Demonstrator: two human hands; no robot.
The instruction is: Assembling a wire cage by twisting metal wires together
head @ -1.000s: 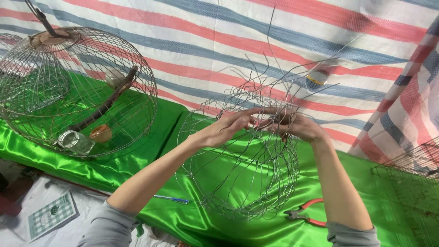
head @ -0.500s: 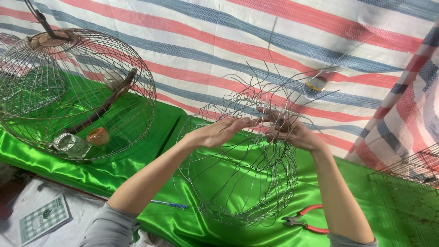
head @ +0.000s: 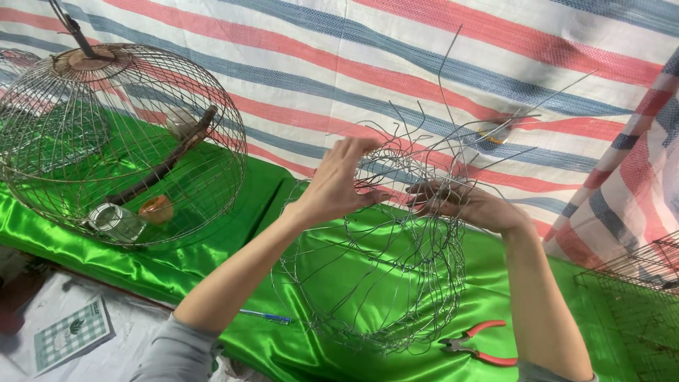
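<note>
Behind everything hangs a striped tarp (head: 396, 64) in white, red and blue, and below it a shiny green cloth (head: 212, 262) covers the work surface. On the left of this cloth stands a finished round wire cage (head: 120, 141), with a wooden perch going diagonally inside it and a small metal cup and an orange cup on its bottom. At the far right edge, a part of another wire cage (head: 636, 290) is seen.

In the middle is the unfinished wire cage frame (head: 375, 283), which rests on the green cloth and is tilted toward the person. Its lower part is already a round basket shape, and at its top many loose wire ends stick up and outward.

Both forearms reach up from the bottom of the view to the top of this frame. The left hand (head: 339, 185) is raised with the wrist bent and the fingers curled over the upper wires, and it pinches them between thumb and fingers. The right hand (head: 470, 205) is just beside it, palm turned down, with the fingers closed narrowly around wires at the same upper rim. The two hands are close but do not touch each other.

On the cloth near the right elbow lie red-handled pliers (head: 479, 343). A blue pen (head: 265, 316) lies under the left forearm, and a small green checked booklet (head: 71, 334) is at the lower left.
</note>
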